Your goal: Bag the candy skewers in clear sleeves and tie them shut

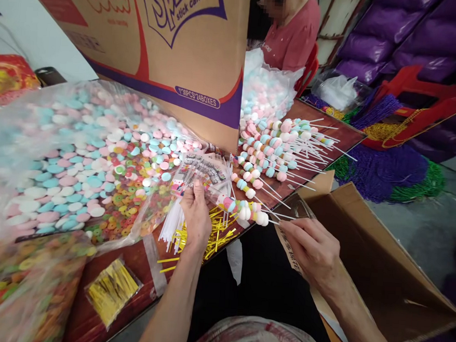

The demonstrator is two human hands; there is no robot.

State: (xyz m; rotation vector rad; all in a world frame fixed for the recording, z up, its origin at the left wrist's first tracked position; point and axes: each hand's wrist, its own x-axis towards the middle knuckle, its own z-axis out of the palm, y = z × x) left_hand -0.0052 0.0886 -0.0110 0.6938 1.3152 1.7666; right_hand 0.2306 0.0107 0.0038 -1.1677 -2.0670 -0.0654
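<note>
My left hand (196, 210) is closed on a clear printed wrapper bag (204, 173), held over the table edge. My right hand (311, 245) pinches the white stick of a candy skewer (244, 209) of pink, blue and white pieces, whose candy end sits at the bag's mouth. Under my left hand lie white sticks (171, 224) and loose gold twist ties (216, 232). A pile of finished candy skewers (277, 143) lies on the wooden table (127, 268) just beyond.
A big clear bag of pastel round candies (77, 150) and coloured ring candies (124, 205) fills the left. A packet of gold ties (111, 289) lies near the front edge. A tall printed carton (175, 37) stands behind; an open carton (366, 259) at right. A person in red (294, 32) sits opposite.
</note>
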